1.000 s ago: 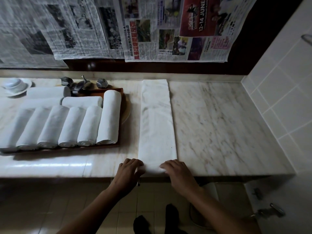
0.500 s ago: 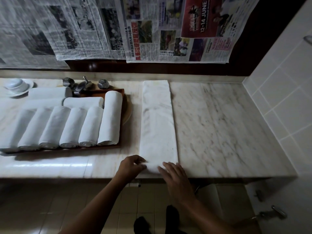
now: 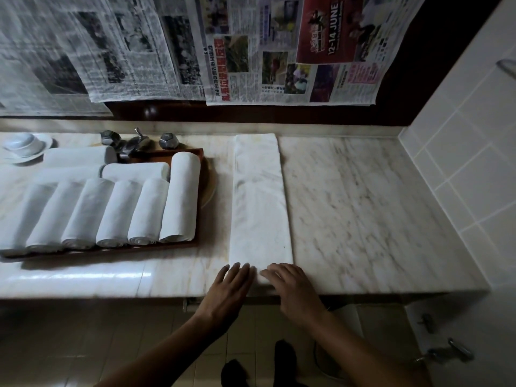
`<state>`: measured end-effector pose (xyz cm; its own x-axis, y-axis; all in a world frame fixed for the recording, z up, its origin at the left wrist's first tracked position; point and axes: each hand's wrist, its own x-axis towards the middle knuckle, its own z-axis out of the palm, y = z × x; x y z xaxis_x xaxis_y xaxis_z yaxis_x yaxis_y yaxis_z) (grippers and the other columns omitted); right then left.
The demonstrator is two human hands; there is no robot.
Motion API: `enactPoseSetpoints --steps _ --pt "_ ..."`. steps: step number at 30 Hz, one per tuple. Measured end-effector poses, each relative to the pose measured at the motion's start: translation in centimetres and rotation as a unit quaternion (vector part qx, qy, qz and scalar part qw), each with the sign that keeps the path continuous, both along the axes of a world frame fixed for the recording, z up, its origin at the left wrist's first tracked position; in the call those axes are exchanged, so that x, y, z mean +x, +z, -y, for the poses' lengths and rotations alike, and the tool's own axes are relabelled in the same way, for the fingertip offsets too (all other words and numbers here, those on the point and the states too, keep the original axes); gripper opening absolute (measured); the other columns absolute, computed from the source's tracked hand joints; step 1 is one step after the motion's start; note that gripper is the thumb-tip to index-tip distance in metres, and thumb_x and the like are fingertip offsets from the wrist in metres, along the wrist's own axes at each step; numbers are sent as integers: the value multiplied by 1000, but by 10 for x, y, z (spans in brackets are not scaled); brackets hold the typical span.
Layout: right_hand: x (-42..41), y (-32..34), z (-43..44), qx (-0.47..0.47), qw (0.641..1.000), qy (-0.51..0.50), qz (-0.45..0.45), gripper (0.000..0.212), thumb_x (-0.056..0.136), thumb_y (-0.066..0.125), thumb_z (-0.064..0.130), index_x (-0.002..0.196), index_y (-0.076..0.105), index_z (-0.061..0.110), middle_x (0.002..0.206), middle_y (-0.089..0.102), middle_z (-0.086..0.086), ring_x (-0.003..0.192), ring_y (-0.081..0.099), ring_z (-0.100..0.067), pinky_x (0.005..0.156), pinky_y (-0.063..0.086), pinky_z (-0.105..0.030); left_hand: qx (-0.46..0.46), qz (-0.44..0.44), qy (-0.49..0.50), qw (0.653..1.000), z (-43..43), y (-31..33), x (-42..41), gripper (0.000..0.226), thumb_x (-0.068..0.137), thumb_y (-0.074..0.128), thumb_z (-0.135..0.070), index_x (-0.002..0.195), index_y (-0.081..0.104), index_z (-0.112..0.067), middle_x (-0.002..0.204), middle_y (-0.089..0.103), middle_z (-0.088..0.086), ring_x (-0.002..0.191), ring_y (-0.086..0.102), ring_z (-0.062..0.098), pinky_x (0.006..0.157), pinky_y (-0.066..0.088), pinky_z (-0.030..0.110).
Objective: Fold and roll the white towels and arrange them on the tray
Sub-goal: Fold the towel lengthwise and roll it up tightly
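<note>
**One strip under my palms, nine rolls on the tray**

My left hand [image 3: 227, 291] and right hand [image 3: 293, 286] lie flat, fingers spread, side by side on the near end of one long folded white towel strip [image 3: 259, 202] running across the pale marble counter [image 3: 363, 219]. Left of it, the brown wooden tray [image 3: 117, 248] holds nine rolled white towels [image 3: 180, 196]: six standing lengthwise, three crosswise behind. Farthest, one white cup on a saucer [image 3: 23, 145].

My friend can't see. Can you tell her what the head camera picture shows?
Two bare hands, left hand and right hand, press flat on the near end of a long folded white towel on a marble counter. Left of it, a brown wooden tray holds rolled white towels.
</note>
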<state>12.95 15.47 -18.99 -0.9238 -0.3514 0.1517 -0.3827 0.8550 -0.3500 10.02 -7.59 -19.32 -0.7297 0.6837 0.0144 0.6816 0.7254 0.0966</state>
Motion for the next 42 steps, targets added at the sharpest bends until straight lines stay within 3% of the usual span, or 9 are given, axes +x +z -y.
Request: enactPoseSetpoints --steps 5,11,17,22,25,28,31,38,42 --pt "-15 11 -2 -29 992 -21 123 78 72 56 -10 142 55 25 141 56 5 131 47 -17 110 38 -30 55 58 -8 997 4 12 -13 93 57 85 0 143 51 -1 133 55 17 111 60 30 94 56 38" --pt "-20 19 -8 -61 983 -12 172 62 84 54 -7 136 60 28 129 47 11 119 50 -10 96 49 -28 114 114 52 986 4 9 -17 69 76 70 6 142 55 -9 115 57 2 102 54 23 82 52 33" --pt "-12 16 -12 -79 987 -52 133 45 95 57 3 133 68 23 118 59 6 109 50 -17 91 50 -32 151 173 89 969 6 19 -17 23 96 65 -14 113 51 -20 102 56 -5 89 48 14 71 40 28" --pt "9 7 2 -38 996 -84 -6 59 76 61 -11 126 71 20 118 64 2 111 54 -20 88 53 -33 159 117 46 979 14 2 -23 2 91 67 -15 90 67 -17 108 48 -13 94 49 11 70 49 28" --pt "27 1 15 -11 995 -84 -61 49 84 55 2 128 69 16 127 64 -4 118 55 -25 100 52 -38 201 82 47 975 9 12 -24 14 77 80 -2 80 70 -12 103 44 -16 91 45 7 68 45 23" --pt "34 -2 19 27 993 -96 -69 54 87 41 6 134 66 14 133 62 -7 122 54 -28 105 49 -42 223 107 100 964 8 15 -29 7 88 75 -16 95 75 -15 107 58 -12 97 52 14 79 46 26" --pt "32 -7 20 41 991 -111 -65 56 87 41 6 137 64 13 136 61 -9 124 53 -31 105 50 -46 242 181 187 935 12 13 -34 23 89 78 -32 109 73 -23 104 67 -9 99 57 15 81 45 28" --pt "14 -12 14 77 991 -95 -51 58 87 44 9 144 58 11 142 58 -13 131 54 -37 115 33 -50 347 261 330 838 9 22 -37 27 81 84 -41 102 73 -28 93 73 -12 83 65 5 71 48 21" --pt "6 -10 11 111 991 -81 -5 65 87 38 13 151 48 12 148 53 -11 138 48 -37 119 25 -51 245 84 266 928 -2 9 -21 48 90 71 -52 130 62 -28 132 61 -7 119 55 15 95 47 37"
